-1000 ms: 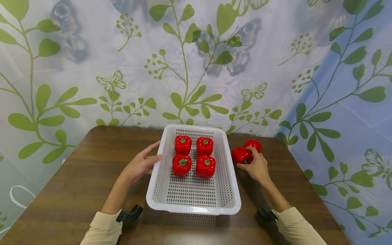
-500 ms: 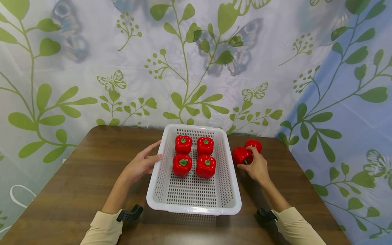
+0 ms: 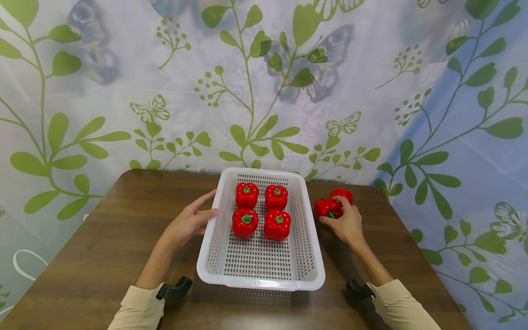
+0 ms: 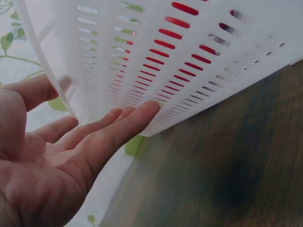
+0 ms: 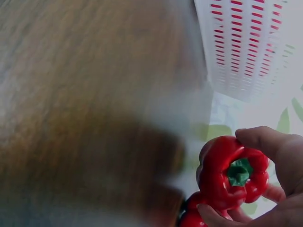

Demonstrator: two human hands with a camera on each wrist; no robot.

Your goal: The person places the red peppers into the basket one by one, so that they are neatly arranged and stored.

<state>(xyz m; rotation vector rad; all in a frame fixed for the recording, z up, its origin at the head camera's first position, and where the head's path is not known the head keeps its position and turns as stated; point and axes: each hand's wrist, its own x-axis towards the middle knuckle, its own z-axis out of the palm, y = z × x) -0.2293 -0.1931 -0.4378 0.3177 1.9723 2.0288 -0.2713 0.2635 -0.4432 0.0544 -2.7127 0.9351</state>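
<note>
Right hand (image 3: 346, 224) grips a red pepper (image 3: 327, 207) on the table (image 3: 103, 247), just right of the basket (image 3: 307, 256): thumb on the near side, fingers curled over the top and far side. Pepper is glossy red, lobed, short green stem; in the right wrist view (image 5: 232, 172) the stem faces the camera, thumb and fingers wrap both sides, and the pepper appears lifted or tilted off the wood, cannot tell which. A 2nd pepper (image 3: 343, 194) sits just behind it, touching or nearly so, partly hidden by the fingers. Left hand (image 3: 187, 222) is flat and relaxed, fingers straight, fingertips (image 4: 142, 111) against the basket's left wall near the rim, holding nothing. Basket is white perforated plastic, rectangular, centre of the table, long side running away from the person. Inside: 4 red peppers in a 2x2 block at the far half, stems up, back left (image 3: 246, 194), back right (image 3: 276, 196), front left (image 3: 245, 222), front right (image 3: 277, 224); near half of the basket floor is bare. Basket's right wall stands between the gripped pepper and the inside. Backdrop is a leaf-and-butterfly curtain (image 3: 264, 82). Right wrist view is heavily blurred on the table side.
</note>
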